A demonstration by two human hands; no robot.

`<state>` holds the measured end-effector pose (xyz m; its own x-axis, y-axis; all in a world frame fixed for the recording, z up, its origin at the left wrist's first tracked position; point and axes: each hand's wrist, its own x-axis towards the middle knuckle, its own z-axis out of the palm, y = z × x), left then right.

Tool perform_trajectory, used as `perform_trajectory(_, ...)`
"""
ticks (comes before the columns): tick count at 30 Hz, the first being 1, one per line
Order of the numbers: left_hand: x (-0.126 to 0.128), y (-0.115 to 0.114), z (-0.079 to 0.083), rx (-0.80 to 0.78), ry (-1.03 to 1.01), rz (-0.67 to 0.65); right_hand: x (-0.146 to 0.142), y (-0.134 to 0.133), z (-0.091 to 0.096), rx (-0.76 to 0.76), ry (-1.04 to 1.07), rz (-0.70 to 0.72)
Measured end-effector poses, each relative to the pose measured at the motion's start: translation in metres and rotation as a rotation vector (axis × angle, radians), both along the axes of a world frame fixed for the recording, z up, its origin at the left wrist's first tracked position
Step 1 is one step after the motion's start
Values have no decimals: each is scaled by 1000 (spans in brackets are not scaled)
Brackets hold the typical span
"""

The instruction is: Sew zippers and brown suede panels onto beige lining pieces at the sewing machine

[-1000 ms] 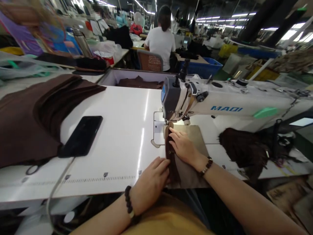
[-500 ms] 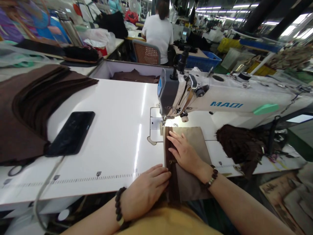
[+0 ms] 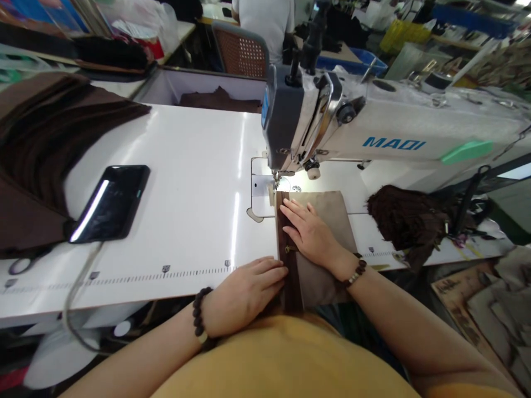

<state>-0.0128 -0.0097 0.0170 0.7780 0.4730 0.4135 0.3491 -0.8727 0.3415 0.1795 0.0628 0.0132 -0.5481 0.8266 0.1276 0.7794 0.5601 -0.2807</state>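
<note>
A beige fabric piece [image 3: 332, 215] with a dark brown zipper strip [image 3: 292, 282] lies below the needle area of a white sewing machine [image 3: 348, 121]. Its far edge reaches the presser foot [image 3: 276, 178], and its near end hangs over the table's front edge. My right hand [image 3: 311, 229] rests flat on the piece, fingers outstretched across the zipper strip, just above a small brass-coloured zipper pull [image 3: 289, 249]. Beside the strip's left edge, my left hand [image 3: 249, 293] has its fingers together and closed on the fabric near the table edge; its thumb is hidden.
A black phone [image 3: 112, 204] with a cable and a stack of brown fabric pieces [image 3: 53, 143] occupy the left of the white table [image 3: 186, 182]. Right of my hands lies a dark brown fabric bundle [image 3: 402, 221]. Ahead, a person [image 3: 265, 25] sits beyond a woven-back chair [image 3: 243, 52].
The camera view has tilted downward, so the scene sits higher in the picture. Both hands keep nearly the same places on the fabric, and the piece shows no clear shift under the machine.
</note>
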Motion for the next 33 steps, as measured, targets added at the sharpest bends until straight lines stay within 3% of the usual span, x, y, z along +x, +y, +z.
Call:
perform_trajectory(3, -1, -2, 2, -50, 22, -8, 0, 0, -1, 6, 6, 1)
perform_trajectory(7, -6, 7, 18, -129, 38, 10, -1, 0, -2, 12, 14, 4)
perform_trajectory(12, -12, 60, 35, 98, 110, 101, -2, 0, -2, 10, 2, 4)
perform_trajectory(15, -11, 97, 29, 172, 178, 128, -2, 0, -1, -1, -7, 6)
perform_trajectory(18, -8, 117, 14, 202, 211, 126, -2, -1, -1, -6, -20, 10)
perform_trajectory(22, -6, 118, 2, 192, 173, 160, -3, 0, -3, 15, -21, 7)
perform_trajectory(33, -8, 117, -6, 144, 182, 164, -3, 1, -4, 13, -49, 7)
